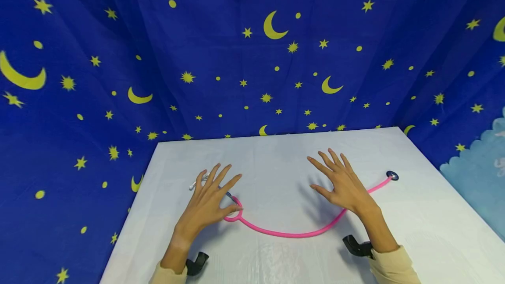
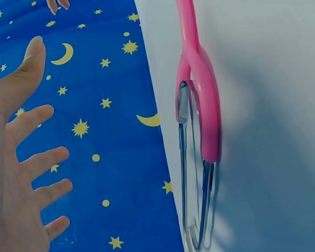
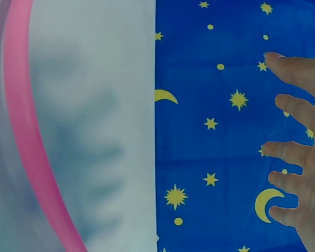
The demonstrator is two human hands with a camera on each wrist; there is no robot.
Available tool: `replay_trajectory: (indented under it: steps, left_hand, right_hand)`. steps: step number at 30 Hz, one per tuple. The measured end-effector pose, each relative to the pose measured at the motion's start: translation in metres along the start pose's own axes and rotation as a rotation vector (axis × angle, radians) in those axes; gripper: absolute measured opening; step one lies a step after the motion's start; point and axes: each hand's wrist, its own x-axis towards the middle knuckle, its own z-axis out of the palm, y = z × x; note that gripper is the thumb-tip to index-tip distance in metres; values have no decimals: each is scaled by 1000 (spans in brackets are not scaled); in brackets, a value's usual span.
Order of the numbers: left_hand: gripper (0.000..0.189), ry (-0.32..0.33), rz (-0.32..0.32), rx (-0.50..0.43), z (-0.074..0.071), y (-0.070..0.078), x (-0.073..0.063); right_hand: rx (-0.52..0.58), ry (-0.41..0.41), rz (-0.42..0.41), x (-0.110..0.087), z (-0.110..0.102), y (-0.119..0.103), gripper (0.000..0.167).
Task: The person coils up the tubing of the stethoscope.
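A stethoscope with pink tubing lies curved across the white table. Its round metal chest piece is at the far right, and its metal ear tubes are at the left, partly hidden by the hand in the head view. Over the ear-tube end hovers my left hand, fingers spread, holding nothing. My right hand is held above the tubing's right stretch, its fingers also spread and nothing in them. In the right wrist view a gap shows between that hand and the pink tubing.
The white table extends around the stethoscope. Behind it and at the sides hangs a blue cloth with yellow moons and stars. A black wrist-worn piece sits under the right wrist, another under the left.
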Motion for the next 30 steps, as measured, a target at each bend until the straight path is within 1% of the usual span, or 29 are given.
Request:
replay_trajectory:
  steps: [6, 13, 17, 22, 25, 27, 30]
  left_hand:
    - [80, -12, 6, -30, 2, -1, -2]
    - [77, -62, 8, -63, 3, -4, -7]
    - [76, -89, 23, -73, 5, -6, -11]
    - [74, -144, 19, -101, 5, -9, -15]
    - [71, -167, 9, -104, 5, -10, -16]
    - [67, -164, 12, -97, 5, -11, -16]
    - [52, -141, 26, -99, 8, -11, -16]
  right_hand:
    - [15, -24, 14, -1, 2, 2, 71]
    - [26, -45, 9, -2, 6, 1, 70]
    - [39, -62, 5, -1, 8, -2, 69]
    - [49, -69, -15, 0, 11, -5, 67]
    - [49, -44, -40, 1, 14, -6, 61]
    - [46, -20, -46, 2, 16, -6, 53]
    - [56, -11, -40, 2, 18, -7, 37]
